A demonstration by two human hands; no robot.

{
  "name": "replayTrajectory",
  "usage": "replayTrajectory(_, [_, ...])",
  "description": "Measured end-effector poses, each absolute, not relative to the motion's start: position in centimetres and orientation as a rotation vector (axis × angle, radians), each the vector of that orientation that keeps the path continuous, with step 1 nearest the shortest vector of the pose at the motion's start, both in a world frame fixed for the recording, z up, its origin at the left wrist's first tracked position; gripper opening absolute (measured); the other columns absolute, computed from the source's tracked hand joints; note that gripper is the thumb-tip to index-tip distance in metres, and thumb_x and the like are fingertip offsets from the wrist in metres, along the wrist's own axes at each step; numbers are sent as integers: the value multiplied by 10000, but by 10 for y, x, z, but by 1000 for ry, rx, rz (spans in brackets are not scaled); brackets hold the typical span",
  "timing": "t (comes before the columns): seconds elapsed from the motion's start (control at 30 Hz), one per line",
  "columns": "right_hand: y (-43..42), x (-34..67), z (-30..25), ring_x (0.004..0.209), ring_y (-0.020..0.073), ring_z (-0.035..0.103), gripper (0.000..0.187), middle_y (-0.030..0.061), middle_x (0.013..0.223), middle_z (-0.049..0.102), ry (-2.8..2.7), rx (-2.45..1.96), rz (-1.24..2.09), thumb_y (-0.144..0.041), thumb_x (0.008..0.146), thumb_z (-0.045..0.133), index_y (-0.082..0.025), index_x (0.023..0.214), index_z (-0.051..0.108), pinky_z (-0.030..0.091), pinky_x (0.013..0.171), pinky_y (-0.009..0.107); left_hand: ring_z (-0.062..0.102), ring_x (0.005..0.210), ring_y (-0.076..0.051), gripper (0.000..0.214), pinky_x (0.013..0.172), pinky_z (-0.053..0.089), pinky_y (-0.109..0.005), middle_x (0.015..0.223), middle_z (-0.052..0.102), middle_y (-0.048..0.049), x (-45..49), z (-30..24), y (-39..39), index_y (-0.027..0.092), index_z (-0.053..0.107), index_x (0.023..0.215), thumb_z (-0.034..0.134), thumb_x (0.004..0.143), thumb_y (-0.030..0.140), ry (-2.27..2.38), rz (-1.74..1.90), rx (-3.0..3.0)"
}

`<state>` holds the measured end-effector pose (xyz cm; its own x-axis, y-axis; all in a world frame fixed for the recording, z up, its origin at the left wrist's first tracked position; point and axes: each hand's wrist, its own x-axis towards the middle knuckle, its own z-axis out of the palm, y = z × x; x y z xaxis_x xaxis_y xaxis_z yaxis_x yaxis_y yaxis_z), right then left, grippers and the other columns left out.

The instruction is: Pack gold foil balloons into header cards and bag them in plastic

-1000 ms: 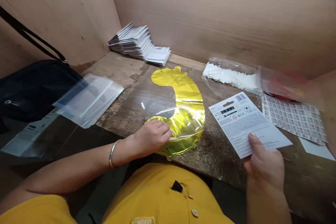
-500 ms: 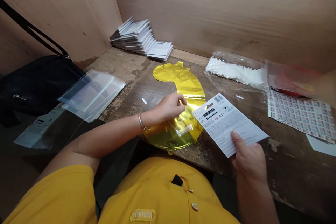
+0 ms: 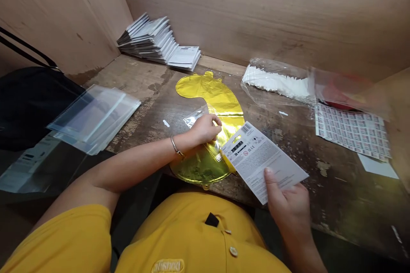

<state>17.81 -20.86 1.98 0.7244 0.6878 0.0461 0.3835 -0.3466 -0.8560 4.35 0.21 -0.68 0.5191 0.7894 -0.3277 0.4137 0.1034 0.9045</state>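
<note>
A flat gold foil balloon (image 3: pixel 214 98) lies on the worn wooden table (image 3: pixel 297 136), its near end inside a clear plastic sleeve (image 3: pixel 195 117). My left hand (image 3: pixel 205 129) is closed, pinching the sleeve's open edge over the balloon. My right hand (image 3: pixel 288 204) grips the lower end of a white printed card (image 3: pixel 261 160), thumb on top. The card's top corner sits at the sleeve's opening, beside my left fingers.
A pile of clear sleeves (image 3: pixel 92 117) lies at the left beside a black bag (image 3: pixel 28 102). White cards (image 3: pixel 153 40) are stacked in the back corner. A bag of white pieces (image 3: pixel 275 83), a red packet (image 3: pixel 342 94) and a label sheet (image 3: pixel 352 130) lie at the right.
My left hand moved from the balloon's near end up to the sleeve's opening and pinched it. My right hand carried the card leftward until its corner reached the sleeve.
</note>
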Motion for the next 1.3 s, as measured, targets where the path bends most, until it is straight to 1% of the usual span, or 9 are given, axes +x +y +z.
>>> replayTrajectory(0.17, [-196, 180, -10, 884, 340, 714, 394, 188, 921, 752, -856, -2002, 284, -456, 787, 633, -91, 906, 727, 578, 775, 439, 599, 482, -141, 160, 506, 473, -230, 531, 577, 20, 41, -7, 1, 160, 577, 973, 555, 817, 190, 1075, 374, 1573])
replayTrajectory(0.27, [-187, 181, -19, 927, 349, 707, 450, 212, 966, 742, -821, -1975, 321, -477, 779, 621, -67, 934, 724, 568, 799, 451, 672, 733, -209, 268, 725, 520, -334, 705, 673, -54, 27, -7, 7, 152, 605, 1099, 538, 877, 285, 954, 431, 2054])
replayTrajectory(0.33, [-182, 184, -21, 933, 354, 706, 471, 217, 975, 739, -783, -1966, 365, -489, 756, 633, -61, 930, 726, 565, 811, 459, 616, 1084, -288, 331, 977, 421, -445, 1053, 700, -125, 16, -10, 17, 179, 625, 1172, 567, 868, 297, 694, 448, 2460])
replayTrajectory(0.37, [-179, 186, -22, 925, 356, 707, 474, 214, 968, 741, -755, -1966, 393, -494, 741, 644, -63, 921, 728, 568, 802, 460, 514, 1244, -324, 364, 1070, 316, -498, 1247, 635, -131, 10, -13, 22, 205, 618, 1217, 570, 869, 300, 564, 426, 2603])
replayTrajectory(0.47, [-175, 193, -21, 899, 353, 713, 473, 189, 957, 749, -708, -1939, 546, -508, 690, 693, -85, 896, 741, 578, 788, 455, 263, 1432, -346, 467, 1140, 96, -574, 1518, 393, -92, 0, -23, 34, 252, 488, 1390, 480, 933, 348, 428, 268, 2757])
replayTrajectory(0.67, [-173, 202, -25, 905, 340, 716, 571, 140, 1017, 749, -632, -1775, 1022, -570, 601, 789, -137, 969, 749, 588, 801, 443, 196, 1463, -309, 548, 1148, 109, -574, 1577, 261, -82, 0, -32, 34, 203, 301, 1500, 299, 1001, 427, 549, 32, 2790])
replayTrajectory(0.97, [-170, 222, -29, 1017, 359, 681, 571, 142, 1103, 725, -657, -1718, 1150, -543, 597, 822, -147, 1001, 745, 498, 964, 513, 193, 1459, -333, 547, 1137, 146, -591, 1574, 275, -73, -1, -33, 29, 239, 314, 1497, 316, 994, 455, 610, 22, 2828])
replayTrajectory(1.17, [-161, 218, -29, 1026, 338, 681, 507, 116, 1095, 733, -662, -1676, 1182, -465, 605, 831, -166, 1006, 745, 514, 955, 475, 186, 1458, -343, 567, 1124, 139, -618, 1576, 270, -84, -4, -33, 28, 237, 289, 1506, 318, 989, 470, 566, 44, 2845])
replayTrajectory(1.3, [-154, 224, -27, 985, 341, 694, 502, 120, 1064, 741, -680, -1678, 1222, -449, 613, 821, -153, 1011, 742, 562, 861, 454, 232, 1441, -347, 559, 1111, 161, -622, 1563, 299, -104, -9, -28, 30, 228, 310, 1497, 334, 988, 457, 604, 49, 2855])
